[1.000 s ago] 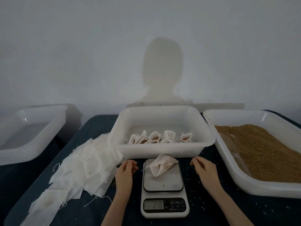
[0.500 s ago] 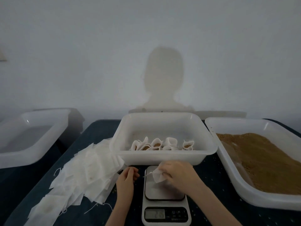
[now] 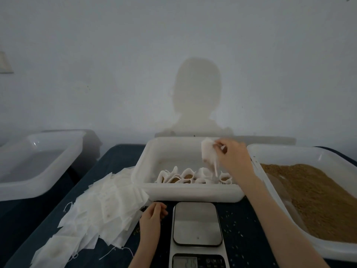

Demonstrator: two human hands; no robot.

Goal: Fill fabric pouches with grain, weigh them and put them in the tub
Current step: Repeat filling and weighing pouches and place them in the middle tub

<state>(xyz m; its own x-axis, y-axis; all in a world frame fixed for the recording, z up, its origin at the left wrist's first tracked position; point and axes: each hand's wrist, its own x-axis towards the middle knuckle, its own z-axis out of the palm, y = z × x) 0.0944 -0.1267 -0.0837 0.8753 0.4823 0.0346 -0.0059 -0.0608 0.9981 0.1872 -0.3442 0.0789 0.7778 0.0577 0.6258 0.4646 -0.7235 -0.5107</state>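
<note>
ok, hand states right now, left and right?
Left hand: loosely curled on the table, holding nothing.
Right hand: pinching a filled pouch above the middle tub.

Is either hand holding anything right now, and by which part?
The right hand pinches a filled pouch by its upper edge, above the middle tub. The left hand holds nothing.

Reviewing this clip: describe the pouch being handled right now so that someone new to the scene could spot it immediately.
Find the middle white tub, just behind the kitchen scale. Above its right half, the right hand pinches a filled white pouch with a drawstring dangling. Unlike the filled pouches lying in a row on the tub floor, this one hangs in the air.
</note>
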